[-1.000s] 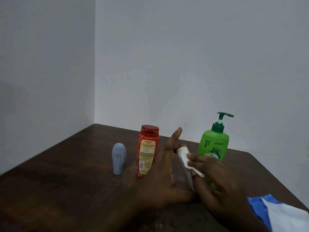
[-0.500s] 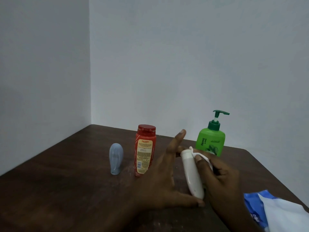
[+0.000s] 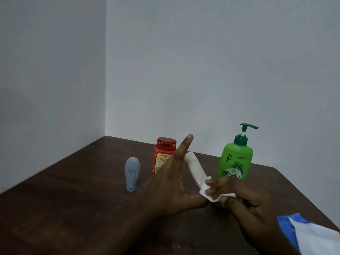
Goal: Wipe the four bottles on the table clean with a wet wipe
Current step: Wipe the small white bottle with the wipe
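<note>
- While the left hand (image 3: 169, 190) is pinching the white bottle (image 3: 196, 168) end to end, thumb at the base and a finger up by the cap with the other fingers sticking out straight, the right hand (image 3: 244, 201) is squeezing a wet wipe (image 3: 207, 193) around the bottle's lower part
- that bottle is leaning at a tilt over the table (image 3: 73, 190), between the red bottle (image 3: 163, 153) and the green pump bottle (image 3: 235, 161); I'm not able to tell if its base is touching the wood
- the grey-blue bottle (image 3: 132, 173) is standing upright further left, apart from the rest
- I'm guessing the white one is light, stiff plastic, smooth enough to be getting slippery once wet, so the end-to-end hold is making sense, it's leaving the whole side free for wiping
- the pump bottle is looking like the heaviest; I'd be grabbing it round the body, not by the pump head
- contents: all four are opaque and capped, so I'm not seeing how full any of them are
- a blue and white wipe pack (image 3: 312, 234) is lying at the near right corner with something white showing on top; what's left inside is staying hidden
</note>
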